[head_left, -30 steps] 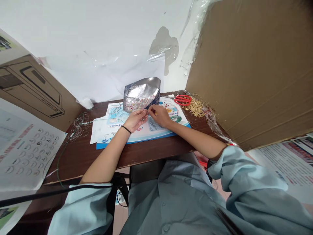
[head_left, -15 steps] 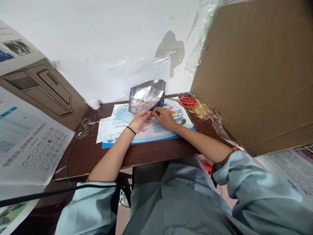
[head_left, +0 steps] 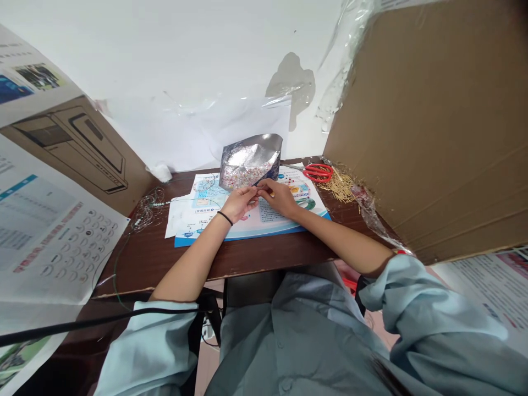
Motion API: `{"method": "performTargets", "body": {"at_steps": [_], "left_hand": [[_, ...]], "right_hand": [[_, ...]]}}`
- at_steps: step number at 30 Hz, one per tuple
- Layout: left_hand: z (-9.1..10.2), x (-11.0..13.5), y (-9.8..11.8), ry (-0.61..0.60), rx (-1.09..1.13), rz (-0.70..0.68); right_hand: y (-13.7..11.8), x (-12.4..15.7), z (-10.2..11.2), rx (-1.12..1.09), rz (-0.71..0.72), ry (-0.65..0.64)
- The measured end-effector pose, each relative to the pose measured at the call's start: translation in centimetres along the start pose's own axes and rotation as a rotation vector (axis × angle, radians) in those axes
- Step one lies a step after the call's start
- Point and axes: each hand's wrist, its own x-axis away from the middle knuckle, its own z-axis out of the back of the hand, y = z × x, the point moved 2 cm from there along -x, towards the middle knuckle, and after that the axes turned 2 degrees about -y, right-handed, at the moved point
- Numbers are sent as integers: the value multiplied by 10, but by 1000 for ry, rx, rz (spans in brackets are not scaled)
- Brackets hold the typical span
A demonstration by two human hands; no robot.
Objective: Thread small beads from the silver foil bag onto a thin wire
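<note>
Left hand (head_left: 240, 204) pinches a light, springy-looking wire (head_left: 187, 200), best held near its tip; right hand (head_left: 280, 198) pinches something tiny.

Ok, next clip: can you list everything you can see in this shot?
foil pouch: 1, silver, open and full of beads, at the back of the mat
printed mat: 1, white with blue edge, on the desk
scissors: 1, red handles, at the mat's far right corner
brass pins: one heap, gold, right of the scissors
beaded wire: 1 tangle, silver, left of the mat
desk: 1, dark brown, under all these
cardboard sheet: 1, brown, upright at right
printed box: 1, brown, at left
poster: 1, white, far left
black cable: 1, black, across the foreground
left hand: 1, black wristband, above the mat
right hand: 1, pinching a small gold piece
sleeves: 2, pale blue, bottom of view
</note>
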Motion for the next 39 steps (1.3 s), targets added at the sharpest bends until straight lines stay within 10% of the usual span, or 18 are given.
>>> {"method": "performTargets", "body": {"at_steps": [13, 25, 29, 39], "left_hand": [[5, 5, 20, 25, -462, -194], [42, 19, 71, 311, 47, -191], [46, 28, 77, 248, 9, -44], [69, 42, 94, 181, 205, -289]], "right_hand": [[1, 0, 2, 60, 73, -27], [3, -6, 14, 107, -100, 12], [5, -6, 15, 182, -126, -47], [1, -11, 34, 490, -272, -155]]}}
